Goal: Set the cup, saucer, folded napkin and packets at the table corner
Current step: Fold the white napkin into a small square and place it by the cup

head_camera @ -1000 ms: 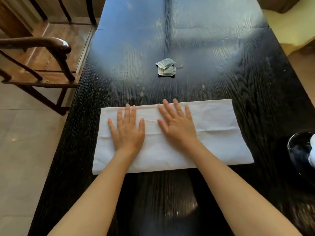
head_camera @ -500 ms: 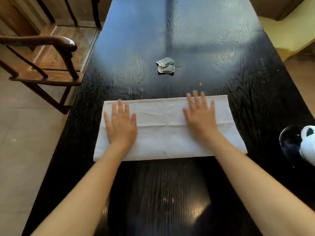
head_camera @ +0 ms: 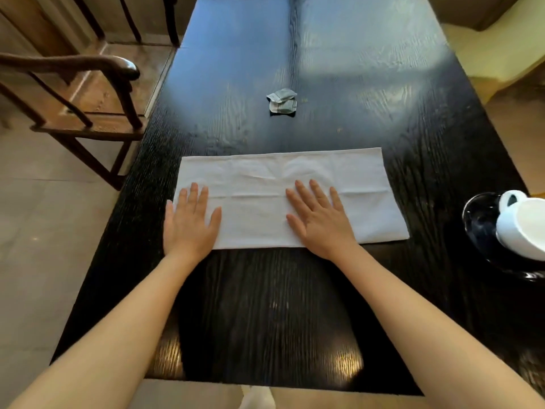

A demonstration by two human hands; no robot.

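A white napkin (head_camera: 265,184), folded into a long strip, lies flat across the black table (head_camera: 339,84). My left hand (head_camera: 190,224) presses flat on its near left corner, fingers spread. My right hand (head_camera: 320,221) lies flat on its near middle. Two grey packets (head_camera: 282,101) sit together farther up the table's middle. At the right edge a white cup (head_camera: 522,224) rests on a dark glossy saucer (head_camera: 479,219), partly cut off by the frame.
A dark wooden armchair (head_camera: 88,93) stands beside the table's left edge. A yellow seat (head_camera: 501,39) is beyond the far right corner. The table's near edge runs just under my forearms.
Both hands have slid toward me over the napkin, and the right hand has moved back from the right part to the middle. The view has shifted, showing more of the cup.
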